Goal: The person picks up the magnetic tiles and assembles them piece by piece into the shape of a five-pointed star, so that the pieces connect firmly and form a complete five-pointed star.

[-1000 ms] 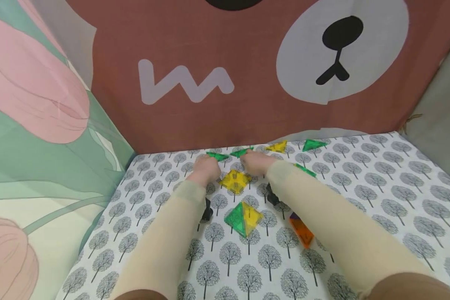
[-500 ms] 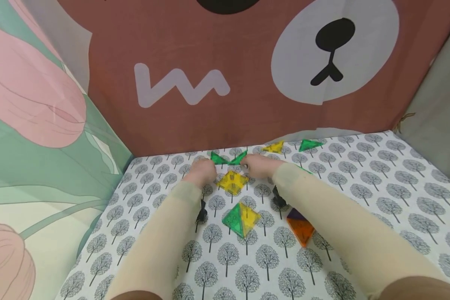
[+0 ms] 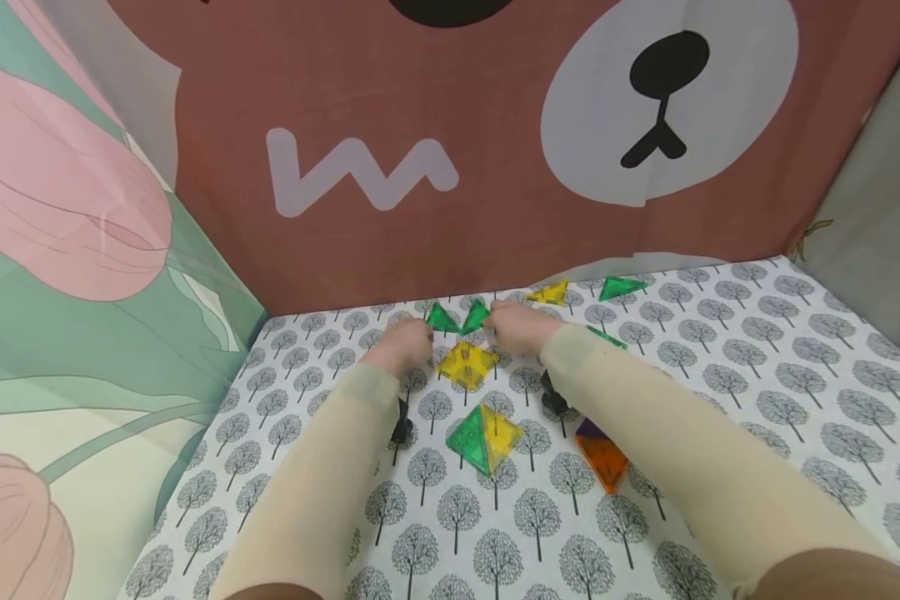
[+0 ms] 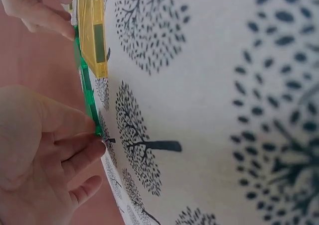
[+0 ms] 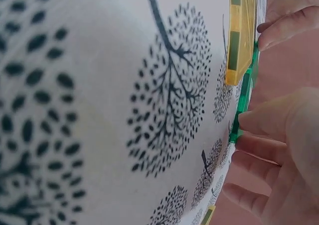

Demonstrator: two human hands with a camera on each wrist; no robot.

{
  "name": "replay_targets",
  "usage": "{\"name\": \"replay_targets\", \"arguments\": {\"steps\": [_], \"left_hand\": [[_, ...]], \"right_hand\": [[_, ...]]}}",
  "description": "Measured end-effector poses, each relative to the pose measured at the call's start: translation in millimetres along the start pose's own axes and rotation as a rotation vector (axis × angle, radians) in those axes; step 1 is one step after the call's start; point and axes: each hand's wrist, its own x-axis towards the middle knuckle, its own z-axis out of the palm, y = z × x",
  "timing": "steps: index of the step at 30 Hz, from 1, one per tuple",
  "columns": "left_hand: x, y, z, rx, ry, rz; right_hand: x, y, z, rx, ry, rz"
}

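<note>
Two green translucent triangular magnetic tiles lie side by side near the back of the tree-print cloth. My left hand (image 3: 405,343) pinches the outer corner of the left green tile (image 3: 441,317) between thumb and forefinger, as the left wrist view confirms. The outer corner of the right green tile (image 3: 476,316) is pinched by my right hand (image 3: 523,327); its other fingers are loosely bent in the right wrist view. Just in front of both tiles sits a yellow tile piece (image 3: 467,364). Whether the green tiles touch each other is unclear.
Closer to me stands a green-and-yellow pyramid shape (image 3: 484,438). An orange-and-purple piece (image 3: 602,457) is partly under my right sleeve. At the back lie a yellow tile (image 3: 549,292) and a green triangle (image 3: 621,287). A brown bear-print curtain (image 3: 360,250) borders the cloth (image 3: 720,367).
The two green tiles have turned in my fingers, so their points now face the back curtain, and they have come a little nearer the yellow piece. Both hands keep their pinch.
</note>
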Motion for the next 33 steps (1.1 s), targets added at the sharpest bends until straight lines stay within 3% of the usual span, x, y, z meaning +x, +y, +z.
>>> {"name": "replay_targets", "arguments": {"steps": [3, 9, 24, 33], "left_hand": [[1.5, 0.8, 1.6, -0.028, 0.000, 0.008], [6.6, 4.5, 5.2, 0.035, 0.024, 0.049], [14.3, 11.8, 7.5, 0.112, 0.003, 0.023], [19.1, 13.8, 8.6, 0.092, 0.002, 0.009]], "right_hand": [[1.4, 0, 2, 0.009, -0.009, 0.004], [-2.3, -3, 0, 0.021, -0.024, 0.017], [-4.3, -6, -2, 0.029, -0.025, 0.015], [3.9, -3, 0, 0.015, -0.023, 0.039]]}}
